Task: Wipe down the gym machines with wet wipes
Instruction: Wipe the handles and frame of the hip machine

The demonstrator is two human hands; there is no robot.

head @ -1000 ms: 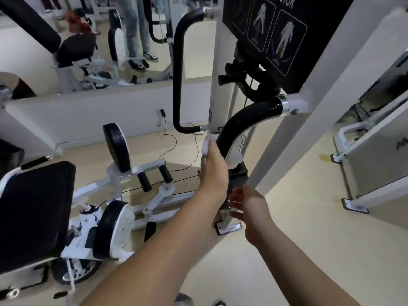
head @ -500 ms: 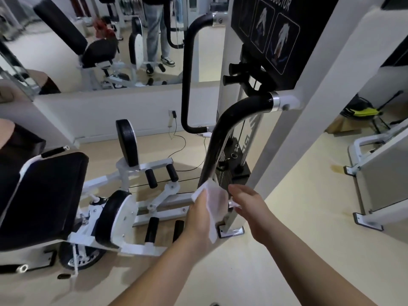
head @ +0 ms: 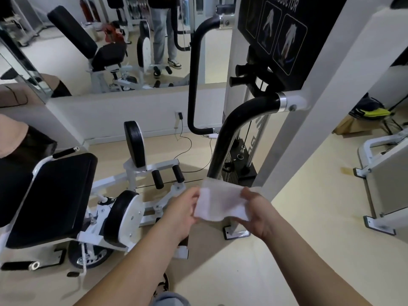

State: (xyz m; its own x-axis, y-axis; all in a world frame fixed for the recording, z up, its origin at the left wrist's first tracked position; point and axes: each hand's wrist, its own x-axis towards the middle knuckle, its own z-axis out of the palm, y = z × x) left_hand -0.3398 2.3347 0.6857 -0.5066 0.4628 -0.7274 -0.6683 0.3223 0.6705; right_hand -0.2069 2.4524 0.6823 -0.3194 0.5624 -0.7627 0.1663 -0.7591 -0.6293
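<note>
As wipe [head: 220,204] spans left grip [head: 183,209], right grip [head: 260,214]

Black placard [head: 276,29] on machine: cropped white lettering "…RADDUCTOR".

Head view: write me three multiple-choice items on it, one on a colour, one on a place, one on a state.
1. The seat pad is: A red; B black; C blue.
2. The wet wipe is: A on the seat pad; B held by the left hand and right hand together; C in the right hand alone.
3. The wet wipe is: A balled up; B torn in two; C spread open.
Answers: 1 B, its cushion shows black. 2 B, each hand pinches one side. 3 C, it stretches as one sheet between the hands.
</note>
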